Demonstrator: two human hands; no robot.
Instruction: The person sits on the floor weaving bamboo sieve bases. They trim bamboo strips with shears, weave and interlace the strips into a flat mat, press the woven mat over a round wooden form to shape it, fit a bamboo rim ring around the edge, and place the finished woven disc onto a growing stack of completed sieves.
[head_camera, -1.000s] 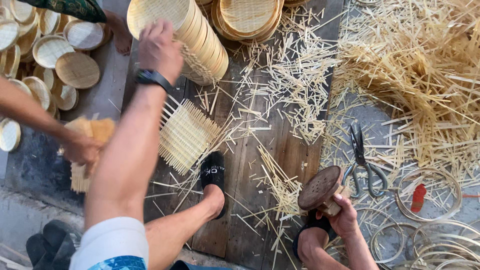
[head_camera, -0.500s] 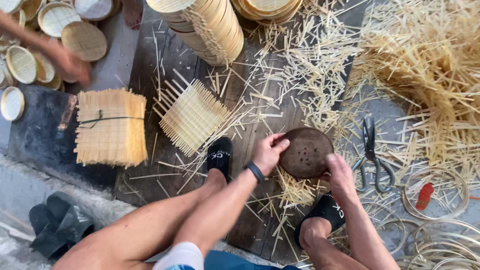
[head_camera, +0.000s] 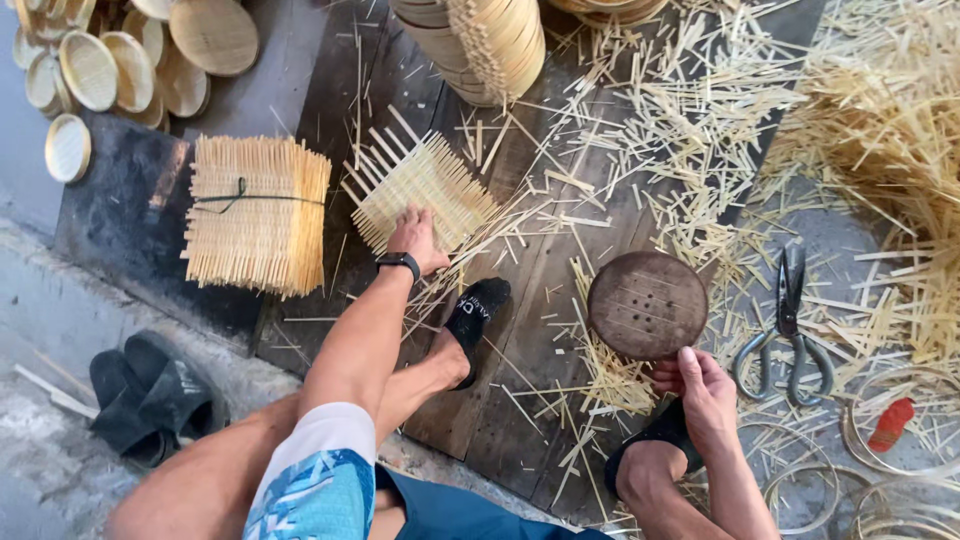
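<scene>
fingers of the right hand (head_camera: 705, 388) pinch the lower rim of a dark round disc (head_camera: 646, 304), tilted above the planks (head_camera: 540, 300). left hand (head_camera: 415, 235) presses spread on a woven mat (head_camera: 425, 190); beyond lie a tied bundle (head_camera: 258, 212) and stacked trays (head_camera: 480, 40).

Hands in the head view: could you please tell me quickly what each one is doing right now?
Left hand: open, resting on the square woven bamboo mat.
Right hand: closed on the edge of the round dark wooden disc.
</scene>
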